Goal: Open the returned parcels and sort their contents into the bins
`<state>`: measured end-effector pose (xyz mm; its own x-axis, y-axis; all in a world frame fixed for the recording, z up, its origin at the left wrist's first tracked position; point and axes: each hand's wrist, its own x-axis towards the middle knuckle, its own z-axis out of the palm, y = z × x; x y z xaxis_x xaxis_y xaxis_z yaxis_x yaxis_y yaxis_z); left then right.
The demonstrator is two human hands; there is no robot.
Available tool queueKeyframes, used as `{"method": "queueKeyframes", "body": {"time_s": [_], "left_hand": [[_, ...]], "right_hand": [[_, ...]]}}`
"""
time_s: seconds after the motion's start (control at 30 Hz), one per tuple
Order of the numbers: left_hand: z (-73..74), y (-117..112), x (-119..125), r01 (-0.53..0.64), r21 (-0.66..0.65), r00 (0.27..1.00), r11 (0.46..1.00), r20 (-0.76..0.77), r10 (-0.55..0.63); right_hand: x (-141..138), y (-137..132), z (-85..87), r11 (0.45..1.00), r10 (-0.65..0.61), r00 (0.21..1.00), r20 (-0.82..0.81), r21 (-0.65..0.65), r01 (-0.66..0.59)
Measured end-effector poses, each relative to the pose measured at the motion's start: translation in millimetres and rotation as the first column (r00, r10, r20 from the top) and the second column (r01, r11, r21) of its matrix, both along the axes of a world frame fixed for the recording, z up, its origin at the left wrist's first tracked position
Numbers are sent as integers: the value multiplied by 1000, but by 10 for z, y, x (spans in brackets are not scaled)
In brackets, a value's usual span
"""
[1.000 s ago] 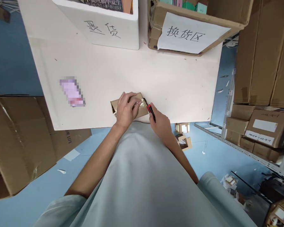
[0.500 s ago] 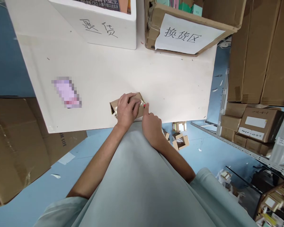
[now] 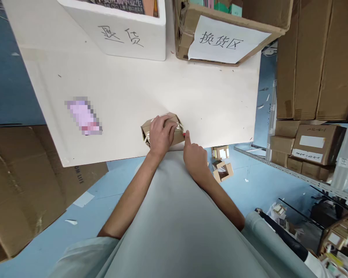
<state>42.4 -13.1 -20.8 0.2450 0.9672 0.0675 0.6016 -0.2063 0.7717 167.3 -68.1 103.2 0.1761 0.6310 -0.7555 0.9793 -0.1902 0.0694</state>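
Observation:
A small cardboard box (image 3: 178,136) with shiny clear tape lies at the near edge of the white table (image 3: 127,88). Over its top curls my left hand (image 3: 161,135), fingers bent and gripping it. At the box's right end is my right hand (image 3: 195,156), its index finger stretched forward and the other fingers folded. A small red-tipped tool (image 3: 184,134) shows by that fingertip; the rest of it is hidden by the hand, so its kind is unclear.
At the back stand a white foam box (image 3: 133,42) and a cardboard carton (image 3: 188,42) with a paper sign. A blurred pinkish item (image 3: 84,116) lies at left. Large cartons (image 3: 26,185) flank the table. Opened small boxes (image 3: 223,172) lie on the floor.
Both hands and the small box have shifted slightly right. The box has tipped a little, showing more of its left end. My right fingertip has moved to the box's right edge.

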Motion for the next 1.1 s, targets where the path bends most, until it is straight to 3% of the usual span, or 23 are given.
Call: {"method": "queueKeyframes", "body": {"time_s": [0.1, 0.33, 0.57, 0.67, 0.8, 0.87, 0.97, 1.1], "left_hand": [[-63, -42, 8, 19, 31, 1000, 999, -2, -19], [-84, -76, 7, -27, 59, 1000, 998, 0, 27], [-86, -156, 19, -4, 89, 1000, 996, -24, 6], [-87, -180, -10, -3, 106, 999, 994, -36, 7], [-80, -152, -143, -8, 117, 999, 993, -33, 12], [-78, -150, -254, -28, 114, 999, 993, -23, 31], [-76, -190, -468, -89, 109, 996, 990, -18, 92], [-79, -305, -797, -179, 112, 983, 977, -29, 183]], "right_hand": [[17, -70, 14, 999, -24, 1000, 20, -31, 24], [-41, 11, -41, 999, -7, 999, -33, 54, 9], [61, -312, -62, 995, -61, 997, -42, -79, 58], [152, -358, 22, 998, -60, 993, -99, -17, 58], [375, -259, 33, 969, -118, 978, -175, 195, 151], [559, -157, -180, 921, -187, 965, -186, 309, 238], [865, 24, -777, 853, -293, 936, -196, 388, 349], [1140, 171, -1586, 853, -372, 910, -182, 320, 412]]}}
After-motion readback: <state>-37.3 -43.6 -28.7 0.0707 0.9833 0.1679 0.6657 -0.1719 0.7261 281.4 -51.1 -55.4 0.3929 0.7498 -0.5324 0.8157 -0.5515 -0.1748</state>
